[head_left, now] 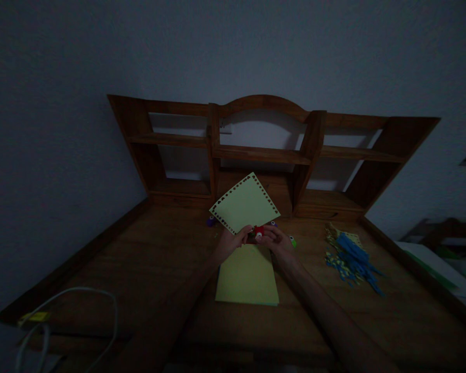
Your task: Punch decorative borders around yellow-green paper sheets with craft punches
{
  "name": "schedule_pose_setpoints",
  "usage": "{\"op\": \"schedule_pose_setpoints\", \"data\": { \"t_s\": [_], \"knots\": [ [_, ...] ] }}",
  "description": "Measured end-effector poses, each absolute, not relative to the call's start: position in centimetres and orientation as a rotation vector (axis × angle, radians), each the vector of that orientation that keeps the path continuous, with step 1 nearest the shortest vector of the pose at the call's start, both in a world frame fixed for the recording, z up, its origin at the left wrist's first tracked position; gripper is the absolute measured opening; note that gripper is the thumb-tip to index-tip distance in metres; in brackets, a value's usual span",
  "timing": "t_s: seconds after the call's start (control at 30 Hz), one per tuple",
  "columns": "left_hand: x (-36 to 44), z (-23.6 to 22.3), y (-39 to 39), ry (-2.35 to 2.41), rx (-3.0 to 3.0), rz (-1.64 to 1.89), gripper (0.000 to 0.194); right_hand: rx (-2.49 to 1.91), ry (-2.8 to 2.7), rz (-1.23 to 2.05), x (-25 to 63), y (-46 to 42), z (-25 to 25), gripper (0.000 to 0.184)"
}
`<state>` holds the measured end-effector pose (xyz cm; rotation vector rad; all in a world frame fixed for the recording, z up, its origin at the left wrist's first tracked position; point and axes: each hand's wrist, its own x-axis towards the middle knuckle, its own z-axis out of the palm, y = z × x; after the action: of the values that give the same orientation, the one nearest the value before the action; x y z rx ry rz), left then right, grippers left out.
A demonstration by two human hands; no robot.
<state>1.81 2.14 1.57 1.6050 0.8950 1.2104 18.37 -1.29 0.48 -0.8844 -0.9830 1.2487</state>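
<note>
A pale yellow sheet of paper (245,203), with small shapes punched along several of its edges, is tilted up over the desk. My left hand (235,239) pinches it near its lower corner. In the fingers of my right hand (276,240) is a small red and white craft punch (259,231), close to or at the sheet's lower edge; I cannot tell whether the paper is inside its slot. Beneath both hands lies a stack of yellow paper (248,277). A purple punch (210,221) sits behind on the left, and a green punch (292,241) is beside my right hand.
Blue and yellow paper scraps (353,255) are heaped on the right of the wooden desk (155,259). A wooden shelf unit (262,154) stands along the back. At the front left, a white cable (114,311) loops near a yellow object (34,316). The room is dim.
</note>
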Motion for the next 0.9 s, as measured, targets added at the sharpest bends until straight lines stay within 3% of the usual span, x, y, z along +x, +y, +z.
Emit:
{"op": "schedule_pose_setpoints", "data": {
  "t_s": [0.27, 0.4, 0.9],
  "knots": [
    [1.76, 1.50, 2.12, 0.896, 1.554, 1.269, 0.030, -0.889, -0.959, 1.262, 18.61, -1.56, 0.66, 0.035],
    [1.69, 1.50, 2.04, 0.911, 1.572, 1.237, 0.035, -0.919, -1.003, 1.262, 18.70, -1.92, 1.10, 0.027],
    [1.67, 1.86, 1.61, 0.967, 1.590, 1.176, 0.040, -0.926, -0.955, 1.380, 18.95, -1.24, 0.49, 0.025]
  ]
}}
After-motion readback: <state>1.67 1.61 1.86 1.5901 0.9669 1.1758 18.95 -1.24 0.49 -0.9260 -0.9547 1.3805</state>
